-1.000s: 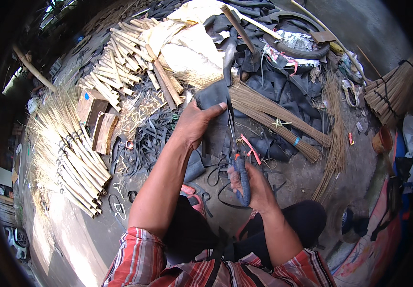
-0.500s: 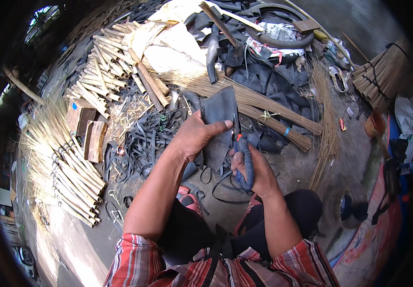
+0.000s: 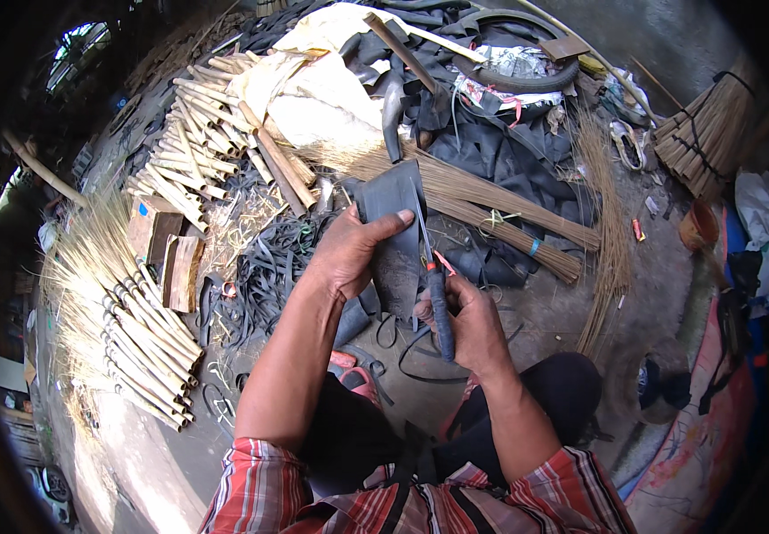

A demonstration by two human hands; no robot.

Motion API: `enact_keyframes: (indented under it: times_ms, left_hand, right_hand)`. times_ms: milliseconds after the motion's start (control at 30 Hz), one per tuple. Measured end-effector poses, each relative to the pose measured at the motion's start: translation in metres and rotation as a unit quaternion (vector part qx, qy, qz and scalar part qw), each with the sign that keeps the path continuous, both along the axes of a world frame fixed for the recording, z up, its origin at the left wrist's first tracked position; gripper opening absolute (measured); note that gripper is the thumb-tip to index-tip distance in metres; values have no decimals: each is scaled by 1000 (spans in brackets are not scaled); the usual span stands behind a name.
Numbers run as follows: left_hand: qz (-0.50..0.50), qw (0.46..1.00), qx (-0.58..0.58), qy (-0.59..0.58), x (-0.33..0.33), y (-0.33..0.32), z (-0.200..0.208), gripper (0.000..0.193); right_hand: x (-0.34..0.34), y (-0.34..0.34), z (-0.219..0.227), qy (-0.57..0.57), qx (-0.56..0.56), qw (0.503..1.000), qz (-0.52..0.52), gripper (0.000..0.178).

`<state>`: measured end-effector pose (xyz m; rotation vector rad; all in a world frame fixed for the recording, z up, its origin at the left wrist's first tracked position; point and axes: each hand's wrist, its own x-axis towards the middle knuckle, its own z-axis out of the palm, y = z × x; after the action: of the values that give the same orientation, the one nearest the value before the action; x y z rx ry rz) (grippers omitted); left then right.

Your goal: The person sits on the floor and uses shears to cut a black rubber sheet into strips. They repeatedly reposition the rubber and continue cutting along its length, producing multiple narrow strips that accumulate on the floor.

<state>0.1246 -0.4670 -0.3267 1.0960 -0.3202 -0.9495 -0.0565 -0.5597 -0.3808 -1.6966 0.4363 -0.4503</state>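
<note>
A flat piece of black rubber (image 3: 393, 240) is held up in the middle of the frame. It is gripped by the left hand (image 3: 349, 254), with the thumb laid over its front and the fingers tucked behind it. The right hand (image 3: 465, 325) is closed around the dark handles of a pair of scissors (image 3: 433, 280). The thin blades point up, along the right edge of the rubber piece. The blades seem to be in the rubber or just at its edge, but how far the cut goes cannot be told.

Some work looks done already. A heap of thin black rubber strips (image 3: 269, 267) is seen on the ground, just left of the hands. More loose loops are seen below the hands. The piece being held is mostly whole, so a lot of cutting seems to be left.

At the left of the frame, a row of finished brooms (image 3: 126, 320) is laid side by side, with their pale bristles fanned out. Above them, in the upper left, a pile of cut bamboo sticks (image 3: 198, 133) is stacked. Long bundles of brown broom straw (image 3: 500, 214) are laid across the ground to the right of the hands. More tied bundles (image 3: 705, 133) are seen at the upper right. A pale sack (image 3: 313, 98) is seen near the top.
</note>
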Motion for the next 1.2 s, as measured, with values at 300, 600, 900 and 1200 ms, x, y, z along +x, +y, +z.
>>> enact_keyframes:
  times_ms: [300,600,900,1200]
  left_hand:
    - [-35,996,31,-79,-11,0,-10,42]
    - [0,1000,13,1,3,4,-1,37]
    - [-37,995,5,-93,-12,3,-6,41]
    - [-21,1000,4,17,5,3,-3,46]
  right_hand:
    - [0,-10,15,98,-188,977,-40,56]
    - [-5,-2,15,60,-59,996,-22,58]
    - [2,-8,15,15,-274,959,-78,66]
    - [-5,-2,25,65,-154,985,-51,61]
